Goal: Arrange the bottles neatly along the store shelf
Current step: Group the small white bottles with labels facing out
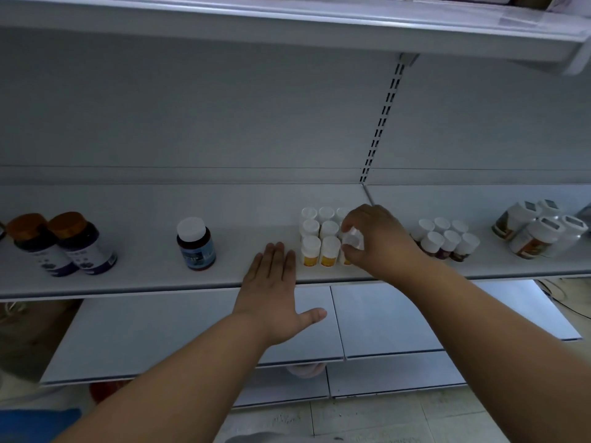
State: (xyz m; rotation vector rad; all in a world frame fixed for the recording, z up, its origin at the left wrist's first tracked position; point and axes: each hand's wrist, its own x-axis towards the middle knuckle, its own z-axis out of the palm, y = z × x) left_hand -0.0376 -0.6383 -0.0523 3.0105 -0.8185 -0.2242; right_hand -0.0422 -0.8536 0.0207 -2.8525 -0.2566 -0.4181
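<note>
Two bare arms reach up from the near edge toward the shelf (128,282). The left hand (271,292) lies flat with straight fingers, its fingertips on the front of the shelf, just left of a block of small white-capped bottles (319,238) with yellow labels. It holds nothing. The right hand (377,241) curls its fingers round one more small bottle (351,241) of the same kind, at the near right corner of that block.

The step in hand looks like fitting this bottle into the block so the rows line up. The bottle's cap seems tipped toward the camera, so it may not be standing flat yet.

Next, the right hand should set the bottle upright, snug beside its neighbor, then let go gently so nothing tips. The left hand could steady the block from the left side.

Other bottles wait along the shelf. A lone dark bottle (195,244) stands to the left, and two brown-capped bottles (62,244) are at the far left. More white-capped bottles (446,239) sit to the right, and big jars (540,231) at the far right.
</note>
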